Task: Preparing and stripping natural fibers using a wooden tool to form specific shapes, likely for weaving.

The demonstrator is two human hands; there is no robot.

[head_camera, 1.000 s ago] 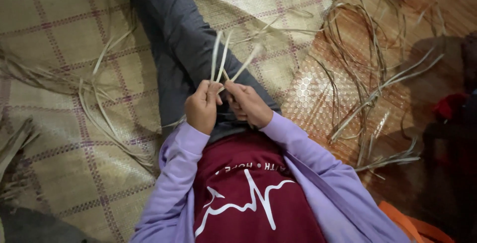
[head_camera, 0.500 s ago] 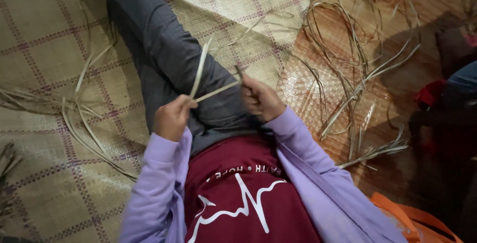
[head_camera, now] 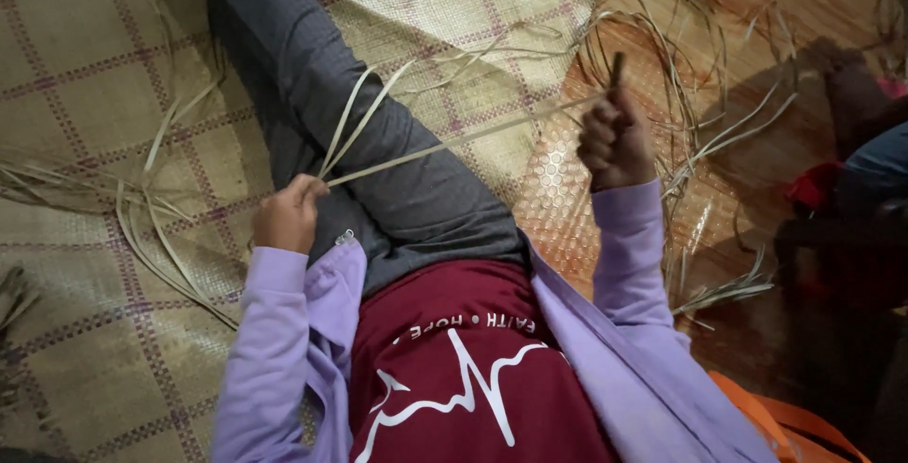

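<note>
- While the long leaf strip (head_camera: pixel 454 141) is stretched between both fists, keep it tight and level.
- Left hand (head_camera: pixel 284 212) closes its fingers on the strip ends, over the grey trouser leg (head_camera: pixel 378 122).
- Right hand (head_camera: pixel 613 141) closes on a thin dark tool (head_camera: pixel 617 69); pull slowly, straight away from the left fingers.

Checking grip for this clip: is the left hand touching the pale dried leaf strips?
Touching. The head view shows the left hand pinching the pale dried leaf strips where they converge.
</note>
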